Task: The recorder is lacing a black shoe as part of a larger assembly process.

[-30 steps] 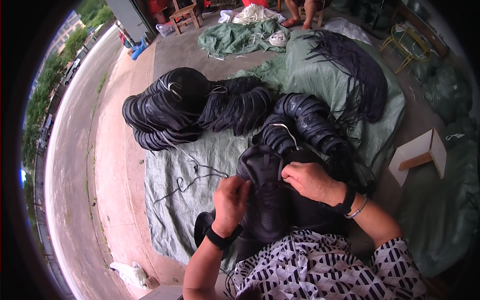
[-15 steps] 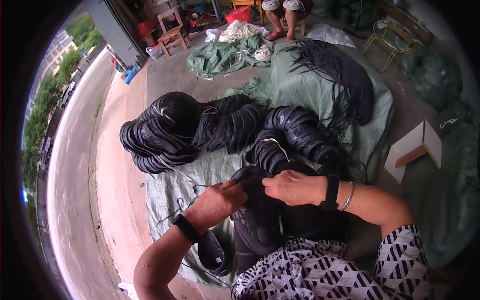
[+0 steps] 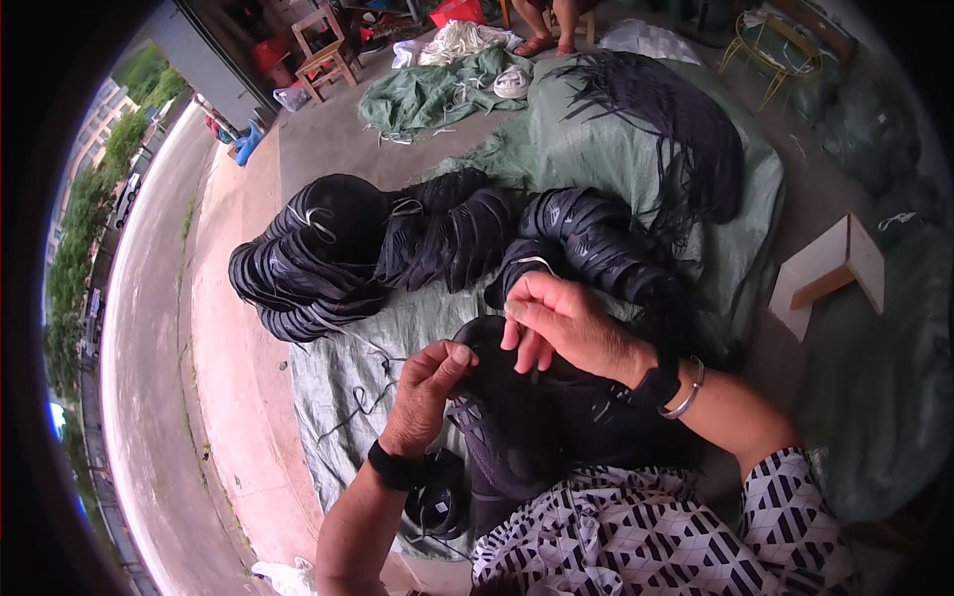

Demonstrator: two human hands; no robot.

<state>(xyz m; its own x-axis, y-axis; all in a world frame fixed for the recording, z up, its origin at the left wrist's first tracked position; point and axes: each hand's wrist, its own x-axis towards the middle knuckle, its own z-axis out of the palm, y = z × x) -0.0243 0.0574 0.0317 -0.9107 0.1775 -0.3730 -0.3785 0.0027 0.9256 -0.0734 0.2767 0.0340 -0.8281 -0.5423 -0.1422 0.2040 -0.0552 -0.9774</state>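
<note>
A green sheet (image 3: pixel 318 372) is spread over the floor at near centre. At far right, a heap of dark laces (image 3: pixel 686 129) is carried by a green-covered mound. Nested dark uppers are laid on the sheet in two groups: a left stack (image 3: pixel 328 248), and a right row (image 3: pixel 576 223) placed just beyond the hands. A white angled stand (image 3: pixel 835 263) is seen at right, well apart from the work. The dark shoe (image 3: pixel 507 437) in hand is located over the lap at near centre, its toe turned toward the body; a second dark shoe (image 3: pixel 437 497) is partly hidden at its left.

Left hand (image 3: pixel 422 392): thumb and forefinger are closed in a pinch, apparently on the far left edge of the shoe. Right hand (image 3: pixel 571 323): it is raised over the shoe's far end, thumb and forefinger brought together, the others loosely curled; whether anything thin is gripped cannot be told.

Step judged to be fine work at the shoe's opening. The edge is best steadied by the left pinch, kept flat and untwisted. The right fingers are best worked close to the opening, with any pull made evenly and the loose lace (image 3: pixel 363 402) at left kept from snagging.
</note>
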